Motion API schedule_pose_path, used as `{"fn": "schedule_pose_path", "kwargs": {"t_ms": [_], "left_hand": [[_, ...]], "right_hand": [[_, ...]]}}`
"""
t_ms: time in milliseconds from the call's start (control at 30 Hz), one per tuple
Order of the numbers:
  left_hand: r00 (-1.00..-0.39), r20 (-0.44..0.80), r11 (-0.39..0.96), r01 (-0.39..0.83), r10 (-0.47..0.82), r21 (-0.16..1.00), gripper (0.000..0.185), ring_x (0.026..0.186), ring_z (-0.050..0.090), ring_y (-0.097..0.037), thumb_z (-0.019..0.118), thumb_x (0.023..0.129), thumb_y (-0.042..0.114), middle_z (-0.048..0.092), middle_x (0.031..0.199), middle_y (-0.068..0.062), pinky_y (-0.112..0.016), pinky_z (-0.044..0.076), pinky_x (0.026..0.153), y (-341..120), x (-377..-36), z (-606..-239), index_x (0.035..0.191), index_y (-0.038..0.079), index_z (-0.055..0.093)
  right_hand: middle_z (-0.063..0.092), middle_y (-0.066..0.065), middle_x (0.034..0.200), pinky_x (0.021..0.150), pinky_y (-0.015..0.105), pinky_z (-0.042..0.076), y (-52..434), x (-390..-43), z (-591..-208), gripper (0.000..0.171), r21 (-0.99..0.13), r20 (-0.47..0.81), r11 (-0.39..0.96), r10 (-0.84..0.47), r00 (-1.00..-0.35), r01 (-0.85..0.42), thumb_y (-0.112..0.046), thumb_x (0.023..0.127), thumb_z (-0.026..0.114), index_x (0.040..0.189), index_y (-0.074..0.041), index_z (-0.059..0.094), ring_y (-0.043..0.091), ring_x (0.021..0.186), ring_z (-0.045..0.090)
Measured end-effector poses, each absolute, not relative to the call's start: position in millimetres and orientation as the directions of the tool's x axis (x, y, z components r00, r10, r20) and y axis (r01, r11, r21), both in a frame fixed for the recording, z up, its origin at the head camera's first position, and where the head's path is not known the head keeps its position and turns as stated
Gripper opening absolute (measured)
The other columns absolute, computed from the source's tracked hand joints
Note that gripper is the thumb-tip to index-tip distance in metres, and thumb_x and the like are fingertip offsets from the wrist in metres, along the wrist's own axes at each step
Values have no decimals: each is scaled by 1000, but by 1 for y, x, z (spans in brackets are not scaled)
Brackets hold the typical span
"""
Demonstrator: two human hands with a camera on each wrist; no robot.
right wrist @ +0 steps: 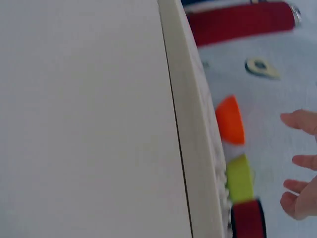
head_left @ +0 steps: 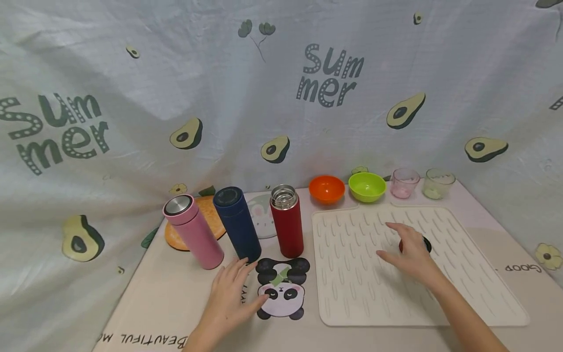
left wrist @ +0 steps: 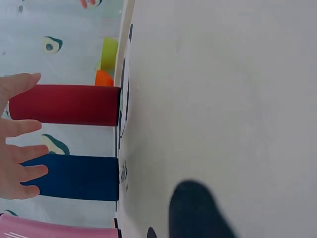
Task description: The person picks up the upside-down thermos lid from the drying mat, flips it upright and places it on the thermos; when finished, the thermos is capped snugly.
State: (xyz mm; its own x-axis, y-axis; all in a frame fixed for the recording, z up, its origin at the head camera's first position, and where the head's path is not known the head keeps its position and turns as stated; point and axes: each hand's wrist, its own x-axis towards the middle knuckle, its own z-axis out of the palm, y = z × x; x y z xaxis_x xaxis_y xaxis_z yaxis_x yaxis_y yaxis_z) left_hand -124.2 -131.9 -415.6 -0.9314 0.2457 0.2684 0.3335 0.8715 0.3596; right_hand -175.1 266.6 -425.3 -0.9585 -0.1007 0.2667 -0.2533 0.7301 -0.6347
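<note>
A red thermos flask (head_left: 288,230) stands upright without its lid, its steel mouth showing. To its left are a blue thermos flask (head_left: 239,227) and a pink thermos flask (head_left: 197,235), both capped. My left hand (head_left: 227,296), fingers spread and holding nothing, hovers in front of the blue flask, beside a panda picture (head_left: 281,293). Over the white ridged mat (head_left: 352,298) my right hand (head_left: 412,254) holds nothing, thumb and fingers apart. Partly hidden behind it, a red lid (right wrist: 248,220) with a black rim sits on the mat.
Along the back stand an orange bowl (head_left: 327,189), a green bowl (head_left: 367,187), a pink glass (head_left: 403,183) and a greenish glass (head_left: 438,184). An orange round mat (head_left: 213,215) and a pale round mat (head_left: 263,215) lie behind the flasks. A printed curtain (head_left: 220,98) hangs behind.
</note>
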Motion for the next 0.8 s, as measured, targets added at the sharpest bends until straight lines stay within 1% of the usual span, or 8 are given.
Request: {"fn": "schedule_pose_path", "kwargs": {"t_ms": [67, 167, 233, 333, 467, 533, 667, 800], "left_hand": [[-927, 274, 871, 344, 256, 352, 64, 124, 38, -33, 75, 69, 41, 50, 129, -11, -58, 22, 101, -129, -123, -416, 124, 13, 55], [-925, 264, 868, 357, 275, 346, 62, 123, 39, -32, 75, 69, 41, 51, 128, -10, -59, 22, 100, -126, -122, -416, 121, 13, 57], [-923, 250, 864, 367, 293, 344, 60, 123, 39, -32, 75, 70, 42, 51, 128, -10, -60, 23, 100, -123, -123, -416, 119, 13, 57], [-917, 237, 853, 388, 321, 350, 57, 124, 39, -33, 75, 70, 40, 51, 128, -10, -60, 25, 99, -119, -123, -416, 117, 14, 58], [-903, 241, 829, 425, 357, 363, 54, 123, 41, -30, 75, 71, 39, 51, 127, -8, -59, 27, 98, -116, -122, -415, 116, 14, 58], [-898, 238, 814, 436, 369, 383, 53, 122, 42, -29, 74, 72, 39, 53, 125, -6, -58, 29, 97, -114, -122, -415, 116, 15, 58], [-899, 216, 782, 438, 381, 444, 50, 120, 43, -26, 73, 75, 39, 54, 122, -3, -58, 30, 97, -110, -123, -413, 117, 15, 58], [-909, 162, 767, 411, 383, 493, 50, 116, 47, -22, 69, 78, 41, 54, 122, 0, -55, 36, 94, -100, -125, -409, 120, 17, 57]], "right_hand": [[31, 32, 130, 83, 65, 28, 286, -177, -429, 75, -611, 229, 768, -58, -972, -190, -26, 76, 74, 133, 4, 35, 52, 116, 22], [26, 37, 129, 77, 66, 30, 311, -182, -437, 86, -587, 141, 804, -9, -990, -91, -35, 75, 74, 135, 6, 29, 57, 113, 21], [27, 39, 126, 74, 66, 32, 322, -184, -443, 92, -566, 86, 824, 11, -996, -40, -41, 74, 74, 136, 8, 26, 59, 110, 23], [33, 41, 120, 72, 63, 35, 331, -185, -451, 92, -556, 61, 831, 24, -998, -14, -40, 74, 73, 133, 12, 26, 60, 107, 27], [44, 39, 112, 73, 60, 39, 334, -187, -458, 82, -549, 108, 835, 17, -994, -45, -33, 74, 75, 126, 16, 34, 56, 101, 38], [46, 38, 110, 75, 59, 39, 331, -188, -459, 78, -552, 140, 830, 1, -990, -77, -29, 73, 76, 123, 16, 37, 52, 100, 42], [48, 33, 112, 81, 58, 38, 314, -188, -454, 74, -572, 186, 808, -41, -982, -142, -25, 70, 78, 121, 13, 41, 47, 103, 44], [50, 27, 113, 84, 56, 39, 282, -187, -442, 72, -609, 227, 766, -82, -970, -207, -23, 68, 80, 122, 8, 44, 41, 104, 47]]}}
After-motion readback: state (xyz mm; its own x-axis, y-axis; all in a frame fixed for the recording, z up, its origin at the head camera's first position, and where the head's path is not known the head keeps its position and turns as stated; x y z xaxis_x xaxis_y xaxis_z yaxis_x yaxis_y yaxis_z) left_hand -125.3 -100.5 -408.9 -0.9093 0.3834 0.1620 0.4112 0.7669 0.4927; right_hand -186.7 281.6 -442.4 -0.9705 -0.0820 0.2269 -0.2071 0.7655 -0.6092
